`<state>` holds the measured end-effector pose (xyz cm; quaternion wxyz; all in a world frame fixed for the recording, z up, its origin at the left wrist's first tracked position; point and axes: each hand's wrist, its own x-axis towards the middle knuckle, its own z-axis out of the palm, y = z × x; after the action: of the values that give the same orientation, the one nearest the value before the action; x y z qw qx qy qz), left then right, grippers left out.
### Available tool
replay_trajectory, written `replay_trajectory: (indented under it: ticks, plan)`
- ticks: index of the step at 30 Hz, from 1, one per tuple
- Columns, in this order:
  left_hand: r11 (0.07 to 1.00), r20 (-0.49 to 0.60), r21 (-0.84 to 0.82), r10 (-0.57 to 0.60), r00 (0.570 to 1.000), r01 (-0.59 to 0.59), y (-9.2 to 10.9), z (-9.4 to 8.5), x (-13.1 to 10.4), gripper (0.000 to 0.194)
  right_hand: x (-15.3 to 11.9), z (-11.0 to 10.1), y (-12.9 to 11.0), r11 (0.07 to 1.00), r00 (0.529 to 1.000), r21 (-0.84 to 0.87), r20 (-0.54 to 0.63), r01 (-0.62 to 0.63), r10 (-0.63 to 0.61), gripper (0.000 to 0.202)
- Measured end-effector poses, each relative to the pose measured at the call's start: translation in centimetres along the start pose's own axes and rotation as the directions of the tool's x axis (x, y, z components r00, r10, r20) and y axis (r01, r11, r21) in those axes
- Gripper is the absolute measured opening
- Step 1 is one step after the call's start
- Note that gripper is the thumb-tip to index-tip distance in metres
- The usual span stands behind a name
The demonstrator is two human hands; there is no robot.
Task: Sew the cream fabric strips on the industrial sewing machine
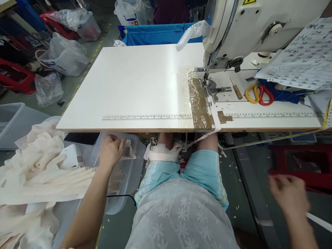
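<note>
My left hand (111, 151) is over a clear plastic bin (141, 155) left of my lap, its fingers curled closed. A small cream fabric piece (129, 152) lies just beside the fingertips; whether they grip it is unclear. My right hand (290, 195), slightly blurred, is out to the right below table height with curled fingers. What those fingers hold, if anything, is hidden. Near that wrist a white strip (321, 221) runs off to the right. Another white strip (214, 119) hangs from the sewing machine (233, 38) over the table edge. Cream fabric (163, 153) rests on my thigh.
On the white table (137, 83) lie red-and-yellow scissors (259, 95), a wooden-handled awl (236, 90) and a paper sheet (301, 55). A yellow tape measure (275, 139) droops along the front edge. Cream garments (38, 173) pile up at left. A red stool (298, 159) stands at right.
</note>
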<state>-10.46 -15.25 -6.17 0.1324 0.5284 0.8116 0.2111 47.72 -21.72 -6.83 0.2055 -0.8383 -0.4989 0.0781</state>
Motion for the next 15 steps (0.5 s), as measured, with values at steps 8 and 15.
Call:
replay_trajectory:
  ticks: [8, 15]
  plan:
    - [0.981, 0.521, -0.137, 0.192, 0.832, -0.141, 3.7, 6.3, 1.0, 0.052, -8.3, 11.2, -15.9, 0.894, 0.644, 0.434, 0.654, 0.109, -0.396, 0.037]
    - [0.954, 0.681, -0.222, 0.298, 0.669, -0.2, 4.7, 10.0, 0.6, 0.057, -11.1, 16.9, -21.2, 0.81, 0.389, 0.472, 0.859, -0.348, -0.333, 0.004]
